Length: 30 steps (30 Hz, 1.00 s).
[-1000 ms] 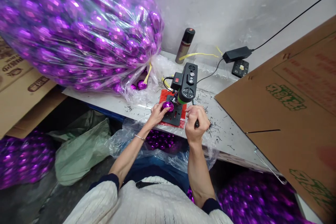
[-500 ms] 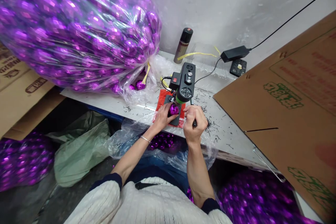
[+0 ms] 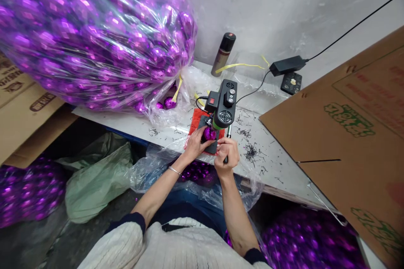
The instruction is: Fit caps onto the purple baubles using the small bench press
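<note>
A shiny purple ball (image 3: 209,133) sits under the head of a small black bench press (image 3: 225,105) with a green ring. My left hand (image 3: 196,144) is closed around the ball's left and near side, thumb and fingers on it. My right hand (image 3: 227,152) wraps round the black-ended lever handle (image 3: 229,131) at the press's right side. The press's dark base lies on a red cloth (image 3: 196,118). The ball's top is hidden beneath the press head.
A large clear bag of purple balls (image 3: 126,42) lies at left on the white table (image 3: 268,151). A spray can (image 3: 223,54), a black power adapter (image 3: 287,66) and a cardboard box (image 3: 356,134) stand around the press. Black scraps (image 3: 251,151) litter the right side.
My right hand has moved left with the lever handle, and more of the lever's metal rod shows. My left hand stays at the ball. The view has shifted slightly.
</note>
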{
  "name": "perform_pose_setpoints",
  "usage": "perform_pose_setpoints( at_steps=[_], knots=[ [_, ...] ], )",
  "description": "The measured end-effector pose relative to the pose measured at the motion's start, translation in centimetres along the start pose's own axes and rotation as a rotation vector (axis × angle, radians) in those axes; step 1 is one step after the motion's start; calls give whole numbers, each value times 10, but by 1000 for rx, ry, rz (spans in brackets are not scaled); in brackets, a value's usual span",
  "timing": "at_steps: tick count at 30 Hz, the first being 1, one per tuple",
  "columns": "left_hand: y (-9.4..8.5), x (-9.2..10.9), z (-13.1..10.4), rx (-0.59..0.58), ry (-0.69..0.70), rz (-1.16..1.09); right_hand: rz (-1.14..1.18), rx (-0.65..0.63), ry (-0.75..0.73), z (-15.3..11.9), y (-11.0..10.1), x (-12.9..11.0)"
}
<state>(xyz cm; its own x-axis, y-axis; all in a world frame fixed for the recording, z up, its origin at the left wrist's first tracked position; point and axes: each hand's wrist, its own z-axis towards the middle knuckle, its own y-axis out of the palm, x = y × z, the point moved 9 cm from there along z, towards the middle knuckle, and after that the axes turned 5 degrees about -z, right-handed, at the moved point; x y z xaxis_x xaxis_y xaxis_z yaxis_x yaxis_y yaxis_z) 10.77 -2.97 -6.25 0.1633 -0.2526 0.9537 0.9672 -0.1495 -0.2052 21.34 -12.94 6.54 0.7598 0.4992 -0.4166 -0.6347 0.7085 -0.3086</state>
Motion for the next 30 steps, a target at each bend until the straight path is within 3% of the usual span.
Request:
perform_pose_setpoints(
  at_steps=[14,23,28,30],
  knots=[
    [1,0,1,-14,43,20,14,74,-20,-13,5,12],
    [3,-4,2,4,180,179,38,102,-46,-13,7,14],
    [6,-5,3,-3,214,216,-5,84,-134,-13,10,4],
    [7,-5,5,-6,214,197,-5,109,-86,-4,5,2]
  ],
)
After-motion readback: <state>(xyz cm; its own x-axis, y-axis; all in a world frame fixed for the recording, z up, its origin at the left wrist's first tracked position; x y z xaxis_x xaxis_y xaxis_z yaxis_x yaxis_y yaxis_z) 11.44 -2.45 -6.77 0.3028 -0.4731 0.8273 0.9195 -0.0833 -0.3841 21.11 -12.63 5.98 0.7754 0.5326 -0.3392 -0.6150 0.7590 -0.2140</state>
